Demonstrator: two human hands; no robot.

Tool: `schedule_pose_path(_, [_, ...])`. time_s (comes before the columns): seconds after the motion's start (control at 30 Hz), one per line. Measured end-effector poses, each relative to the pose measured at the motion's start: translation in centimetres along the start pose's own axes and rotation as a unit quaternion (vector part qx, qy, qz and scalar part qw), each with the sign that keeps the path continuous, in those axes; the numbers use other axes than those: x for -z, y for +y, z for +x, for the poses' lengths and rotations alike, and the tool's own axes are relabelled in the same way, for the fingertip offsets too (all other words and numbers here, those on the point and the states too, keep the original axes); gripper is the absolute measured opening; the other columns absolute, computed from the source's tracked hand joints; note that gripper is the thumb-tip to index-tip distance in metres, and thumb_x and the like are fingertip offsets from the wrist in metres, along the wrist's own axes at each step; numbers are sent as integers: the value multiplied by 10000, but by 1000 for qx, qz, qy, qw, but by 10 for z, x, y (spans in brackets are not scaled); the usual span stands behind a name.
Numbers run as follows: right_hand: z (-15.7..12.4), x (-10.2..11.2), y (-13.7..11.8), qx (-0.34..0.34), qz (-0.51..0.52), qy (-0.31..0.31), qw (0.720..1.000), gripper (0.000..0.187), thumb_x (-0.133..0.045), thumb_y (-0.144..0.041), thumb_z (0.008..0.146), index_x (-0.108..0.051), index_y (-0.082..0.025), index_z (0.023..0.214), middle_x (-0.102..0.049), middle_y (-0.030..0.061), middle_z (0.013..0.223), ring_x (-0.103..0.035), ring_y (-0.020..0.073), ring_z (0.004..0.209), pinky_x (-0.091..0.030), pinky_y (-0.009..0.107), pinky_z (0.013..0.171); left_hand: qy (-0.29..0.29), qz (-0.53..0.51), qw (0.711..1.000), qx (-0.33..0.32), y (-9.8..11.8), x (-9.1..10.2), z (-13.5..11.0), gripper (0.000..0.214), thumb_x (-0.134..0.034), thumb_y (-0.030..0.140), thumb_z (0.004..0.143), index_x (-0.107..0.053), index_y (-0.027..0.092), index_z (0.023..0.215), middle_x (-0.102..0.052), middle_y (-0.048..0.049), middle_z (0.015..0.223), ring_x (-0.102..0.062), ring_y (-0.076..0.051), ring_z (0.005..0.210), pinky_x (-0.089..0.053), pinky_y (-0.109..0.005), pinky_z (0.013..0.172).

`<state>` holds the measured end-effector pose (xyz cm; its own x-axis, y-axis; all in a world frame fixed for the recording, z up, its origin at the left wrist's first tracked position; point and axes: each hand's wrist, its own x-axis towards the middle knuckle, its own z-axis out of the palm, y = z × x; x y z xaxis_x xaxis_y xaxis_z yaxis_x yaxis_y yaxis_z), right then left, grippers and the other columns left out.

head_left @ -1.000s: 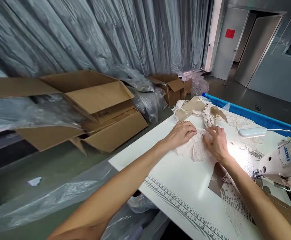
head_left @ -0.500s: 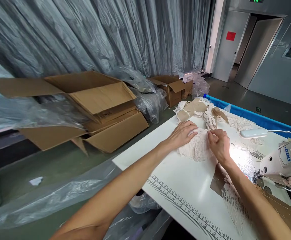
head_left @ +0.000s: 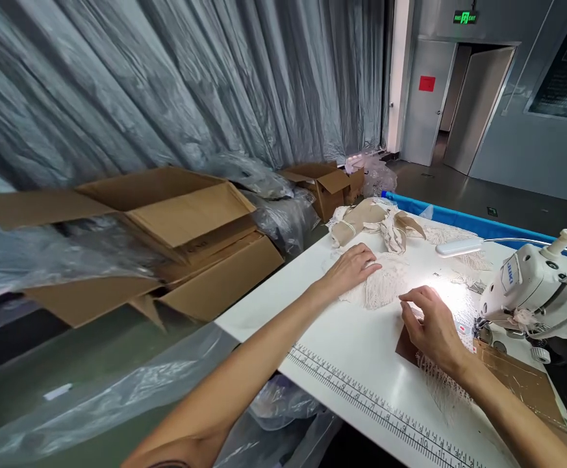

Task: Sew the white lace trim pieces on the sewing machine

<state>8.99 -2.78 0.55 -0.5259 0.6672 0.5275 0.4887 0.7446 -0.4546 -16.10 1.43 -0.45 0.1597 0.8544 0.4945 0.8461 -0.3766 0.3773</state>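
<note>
Well left of the grip lies an open box [head_left: 193,218]; the left hand [head_left: 349,270] rests, fingers lightly bent, on the left edge of the pale lace [head_left: 386,285], though whether it pinches any cannot be told, and a tied bundle [head_left: 360,220] sits just beyond it. The lace lies flat between the hands, and right of it the right hand [head_left: 434,330] hovers with thumb and forefinger curved apart, nothing visibly held, near the machine [head_left: 514,279] farther right.
</note>
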Motion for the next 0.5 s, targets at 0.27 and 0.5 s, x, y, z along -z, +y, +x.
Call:
schedule_pose_path(0.27, [40,-23,-10,9,-122,-87,989,409,-423,-203,971,-557,-116,1347,-558,181,1349,-529,290,1165,-507,418,892,20,-38,998,56,1,0,-1,228,-509,332,896,-663,199,794,-718,-29,857,-660,-175,766,-520,-279,707])
schedule_pose_path(0.5, [64,-52,0,-74,-172,-174,967,436,-406,-257,1010,-472,-194,1437,-436,143,1501,-384,310,1380,-447,520,994,139,-21,979,145,-31,14,-2,195,-454,303,904,-604,198,838,-700,-39,830,-644,-175,749,-514,-286,687])
